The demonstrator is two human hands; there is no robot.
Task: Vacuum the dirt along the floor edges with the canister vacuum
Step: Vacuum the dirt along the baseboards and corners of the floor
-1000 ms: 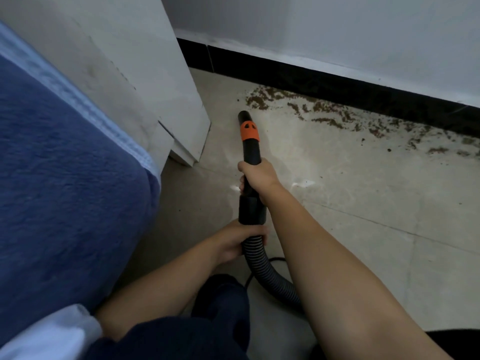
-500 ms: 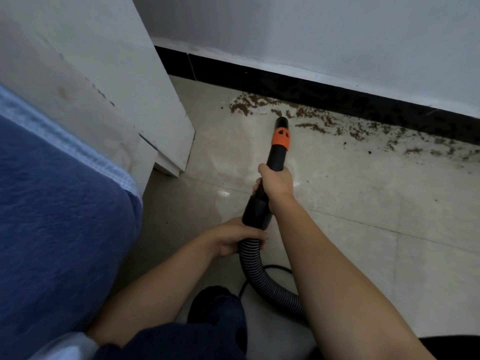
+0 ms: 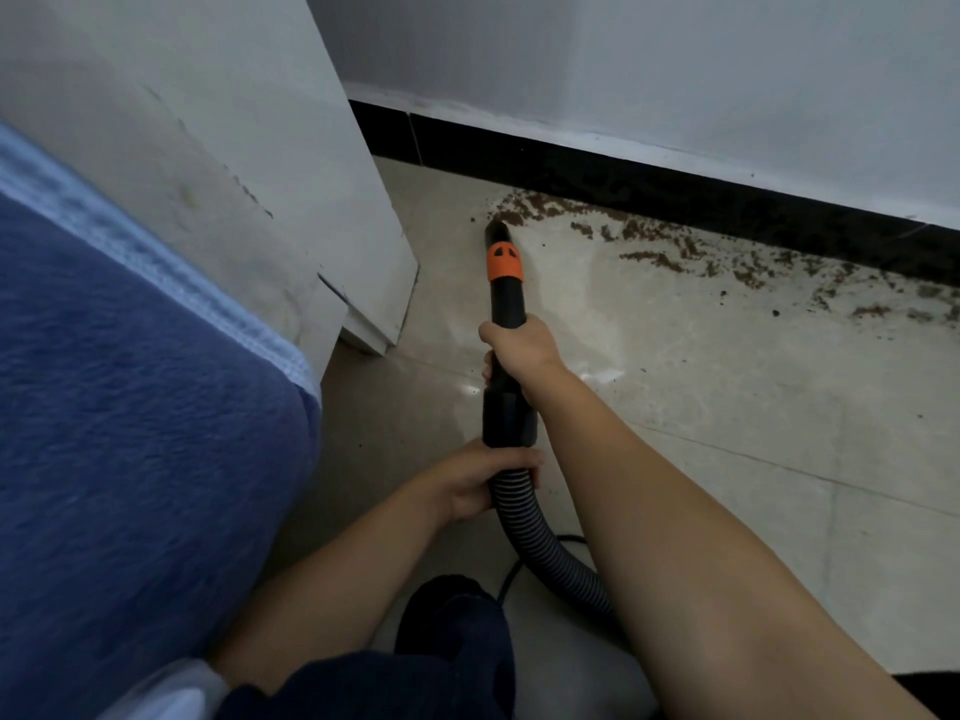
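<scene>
A: How are the 2 hands set?

B: The right hand (image 3: 522, 350) is curled round the rigid black wand (image 3: 505, 298), its forearm stretched long from 5 o'clock toward the middle. The left hand (image 3: 480, 483) grips lower down, fingers wrapped where the wand's thick collar meets the ribbed hose (image 3: 540, 543), its arm coming in from 7 o'clock.

A: And the wand itself?

B: Smooth matte plastic, round in section, with an orange band (image 3: 503, 261) near the tip. It points to 12 o'clock, and the nozzle (image 3: 496, 232) sits at the left end of the dirt (image 3: 675, 252); whether it touches the floor I can't quite tell.

A: What's the dirt like?

B: Brown, crumbly grains, strung along the black baseboard (image 3: 649, 192) from 12 toward 3 o'clock, thinner further right. The floor (image 3: 753, 407) is pale glossy tile with fine grout lines.

A: The hose?

B: Grey-black, corrugated, curving down to 6 o'clock behind the right forearm, with a thin black cord (image 3: 519, 569) looping beside it.

A: Anything else?

B: At 9 o'clock, a fuzzy blue blanket (image 3: 130, 433) with a lighter stitched hem, and a scuffed white panel (image 3: 249, 148) above it.
</scene>
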